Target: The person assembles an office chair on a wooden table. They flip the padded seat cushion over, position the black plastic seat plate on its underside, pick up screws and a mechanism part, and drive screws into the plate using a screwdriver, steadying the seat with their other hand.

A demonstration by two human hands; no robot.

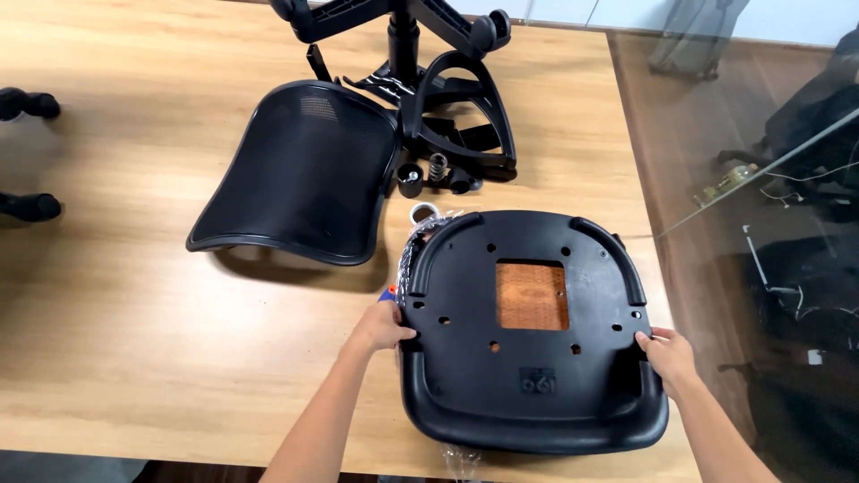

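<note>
I note the black chair seat pan [528, 340] lying underside up on the wooden table [116, 304], near its front right corner. My left hand [383, 326] grips its left edge, fingers closed on the rim; my right hand [667, 355] clasps the right edge likewise. A small raised rectangular moulded mark sits low on the pan's centre. Clear plastic wrapping [413, 246] shows beneath. The mesh backrest [300, 170] lies behind, left; the chair base [429, 54] further back.
</note>
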